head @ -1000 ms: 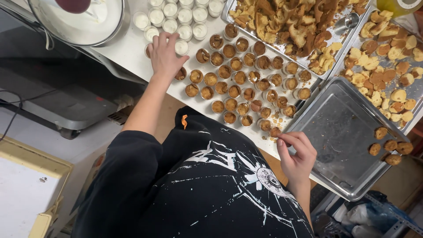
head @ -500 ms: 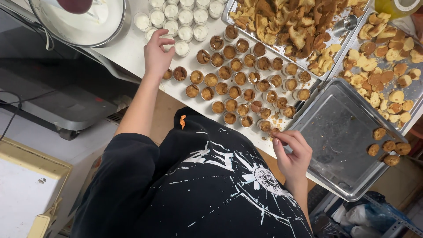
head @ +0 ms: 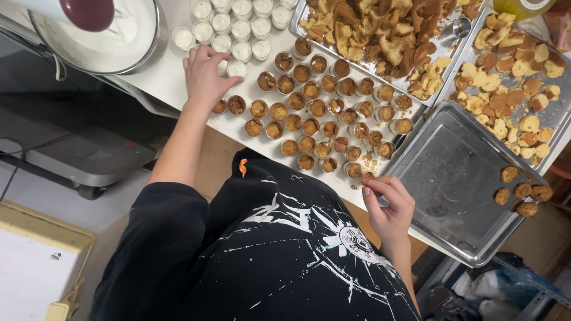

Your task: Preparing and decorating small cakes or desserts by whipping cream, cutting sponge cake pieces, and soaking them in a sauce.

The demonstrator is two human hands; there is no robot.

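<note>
My left hand [head: 205,74] reaches to the far left of the white table [head: 160,77], fingers curled around a small cup of white cream [head: 222,66]. It sits at the edge of a group of several cream cups [head: 232,27]. My right hand [head: 389,205] is at the near table edge, fingertips pinched on a small brown cake-filled cup [head: 366,177]. That cup is at the near end of a block of several cups with brown cake rounds [head: 324,110]. Between the hands is my black printed shirt.
A steel bowl of white cream [head: 104,38] stands at the back left. A steel tray [head: 452,178] holding a few cake rounds [head: 523,193] lies right of my right hand. Behind it, trays hold cake scraps [head: 380,35] and cut rounds [head: 511,89].
My left hand has shifted a little to the left along the cream cups. My right hand stays at the near table edge, fingers still pinched.
</note>
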